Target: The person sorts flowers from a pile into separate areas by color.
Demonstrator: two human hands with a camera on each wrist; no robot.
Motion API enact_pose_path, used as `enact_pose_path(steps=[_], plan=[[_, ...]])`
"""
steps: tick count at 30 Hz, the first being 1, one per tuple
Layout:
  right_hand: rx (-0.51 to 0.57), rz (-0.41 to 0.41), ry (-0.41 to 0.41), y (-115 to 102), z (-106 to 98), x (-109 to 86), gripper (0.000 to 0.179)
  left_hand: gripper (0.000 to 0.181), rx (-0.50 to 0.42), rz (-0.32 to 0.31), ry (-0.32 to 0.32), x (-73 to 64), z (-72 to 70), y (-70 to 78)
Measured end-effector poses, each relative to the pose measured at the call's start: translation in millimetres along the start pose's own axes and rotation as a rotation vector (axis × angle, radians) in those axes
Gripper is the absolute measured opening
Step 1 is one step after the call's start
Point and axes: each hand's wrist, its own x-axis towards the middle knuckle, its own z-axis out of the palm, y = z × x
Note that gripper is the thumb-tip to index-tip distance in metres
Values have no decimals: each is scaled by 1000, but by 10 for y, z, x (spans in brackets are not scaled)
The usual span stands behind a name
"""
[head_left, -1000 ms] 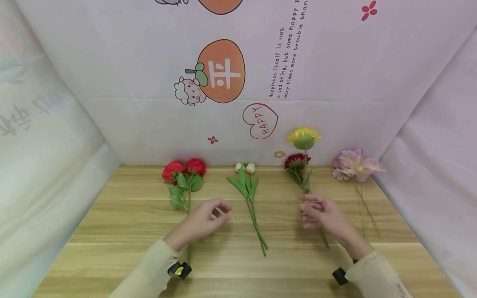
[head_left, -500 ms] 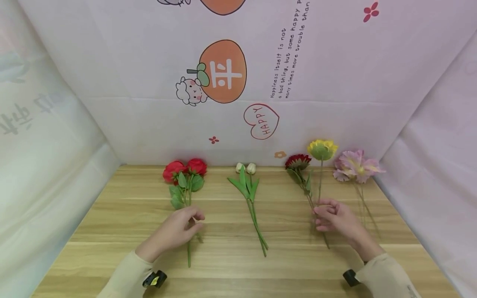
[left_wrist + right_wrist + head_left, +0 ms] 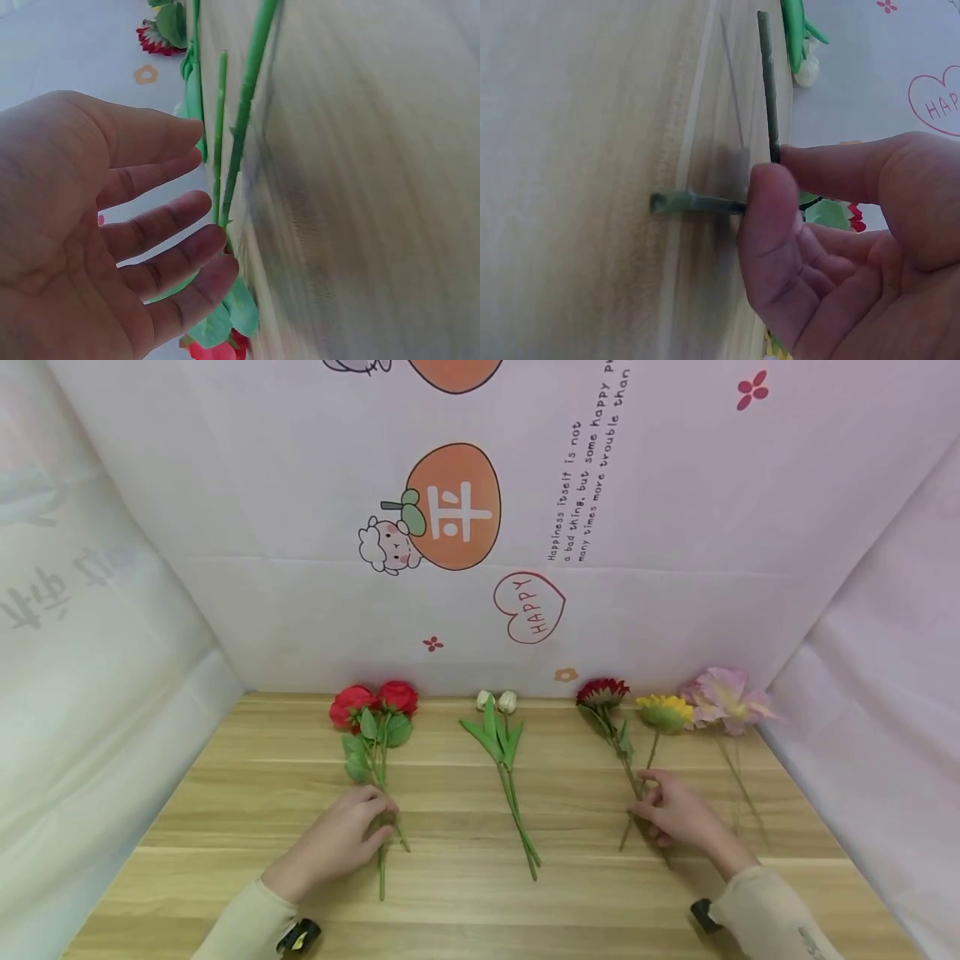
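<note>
My left hand (image 3: 337, 839) hovers beside the stems of two red roses (image 3: 378, 708) at the left. In the left wrist view its fingers (image 3: 176, 266) are spread and relaxed, close to the green stems (image 3: 245, 109) with nothing gripped. At the right, my right hand (image 3: 678, 814) pinches the stem of a yellow flower (image 3: 667, 714), whose head is down near the back of the table. That stem crosses the stem of a dark red flower (image 3: 603, 693). Two stem ends show by the fingers in the right wrist view, one a green stem (image 3: 769, 82) beside the thumb.
Two white tulips (image 3: 507, 702) with crossed stems lie mid-table. Pale purple flowers (image 3: 726, 697) lie at the far right, beside the yellow head. A white printed cloth (image 3: 645, 502) rises behind the wooden table (image 3: 450, 910), with cloth at both sides.
The yellow flower has come down and right onto the table, beside the dark red one, in my right hand. My left hand has drawn left and down to the rose stems.
</note>
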Motion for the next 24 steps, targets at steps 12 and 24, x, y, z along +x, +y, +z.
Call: enact_pose_path(steps=[12, 24], plan=[[-128, -148, -2, -52, 27, 14, 66, 23, 1, -16, -15, -55, -20, -17], [-154, -185, -6, -140, -37, 16, 66, 26, 12, -10, 53, -24, -122, -83]])
